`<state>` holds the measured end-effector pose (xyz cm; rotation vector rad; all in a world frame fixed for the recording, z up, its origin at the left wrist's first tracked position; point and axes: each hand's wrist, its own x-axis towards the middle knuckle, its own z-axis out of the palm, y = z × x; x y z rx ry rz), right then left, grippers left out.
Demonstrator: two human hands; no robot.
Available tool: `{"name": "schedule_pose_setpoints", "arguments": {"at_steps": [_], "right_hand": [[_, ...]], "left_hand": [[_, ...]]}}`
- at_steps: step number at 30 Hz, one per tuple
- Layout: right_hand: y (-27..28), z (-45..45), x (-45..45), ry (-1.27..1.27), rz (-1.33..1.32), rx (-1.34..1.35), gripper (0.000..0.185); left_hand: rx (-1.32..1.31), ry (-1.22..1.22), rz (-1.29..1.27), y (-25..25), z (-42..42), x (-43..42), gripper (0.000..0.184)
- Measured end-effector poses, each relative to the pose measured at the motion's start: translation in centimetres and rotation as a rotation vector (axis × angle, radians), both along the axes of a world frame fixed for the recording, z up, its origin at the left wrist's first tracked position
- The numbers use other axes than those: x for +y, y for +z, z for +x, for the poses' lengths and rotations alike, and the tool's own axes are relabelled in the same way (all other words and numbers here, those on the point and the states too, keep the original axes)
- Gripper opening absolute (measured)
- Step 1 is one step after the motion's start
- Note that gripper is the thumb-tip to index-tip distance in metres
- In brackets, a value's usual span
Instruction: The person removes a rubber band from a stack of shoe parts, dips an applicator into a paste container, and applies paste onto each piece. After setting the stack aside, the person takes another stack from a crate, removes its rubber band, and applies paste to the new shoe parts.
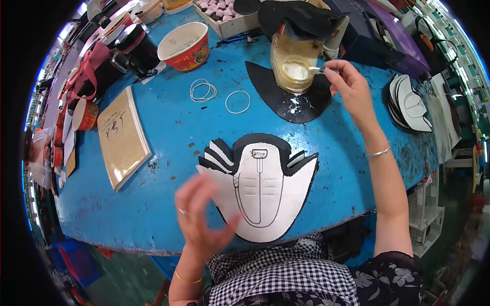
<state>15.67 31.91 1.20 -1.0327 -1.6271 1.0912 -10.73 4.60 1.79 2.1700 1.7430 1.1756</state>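
Observation:
My right hand [351, 86] pinches a small brush [317, 70], its pale tip over the rim of a jar of white paste [296, 71]. The jar sits at the front of a yellowed container, on a black curved piece [265, 84] spotted with white. In front of me lies a stack of white shoe-upper pieces with black edges [273, 214]; the top one bears a drawn outline and a centre line. My left hand [201, 217], blurred by motion, is at the stack's left edge with fingers apart and nothing visible in them.
Rubber bands [238, 102] lie beyond the stack, near a red paper bowl [186, 48]. A brown notebook [122, 137] is at the left, with a black mug [130, 43] behind it. More cut pieces [411, 104] are stacked at the right. A box of pink pieces [219, 10] stands at the back.

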Motion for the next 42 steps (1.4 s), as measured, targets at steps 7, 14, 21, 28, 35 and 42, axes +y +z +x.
{"name": "schedule_pose_setpoints", "arguments": {"at_steps": [7, 14, 21, 28, 35, 42], "right_hand": [[0.3, -2.8, 3.2, 0.046, 0.17, -0.262, 0.025], [0.4, -4.1, 3.7, -0.01, 0.379, -0.766, 0.025], [2.5, -3.4, 1.8, 0.02, 0.439, -0.695, 0.026], [2.1, -2.8, -1.4, -0.024, 0.25, -0.41, 0.022], [4.4, -4.2, -13.6, 0.283, -0.115, -0.234, 0.019], [3.1, -6.0, -16.4, 0.382, 0.3, -0.461, 0.025]], "left_hand": [[0.067, -0.584, -0.259, 0.7, 2.5, -0.6, 0.042], [0.093, -0.553, -0.12, -0.6, 2.2, -0.7, 0.042], [0.118, -0.454, -0.055, -0.7, 2.1, -2.3, 0.04], [0.039, -0.365, -0.023, -1.0, 2.9, -3.2, 0.041], [0.04, -0.334, -0.012, -0.9, 3.3, -3.4, 0.031], [0.058, -0.318, -0.027, -0.9, 3.4, -3.6, 0.042]]}}
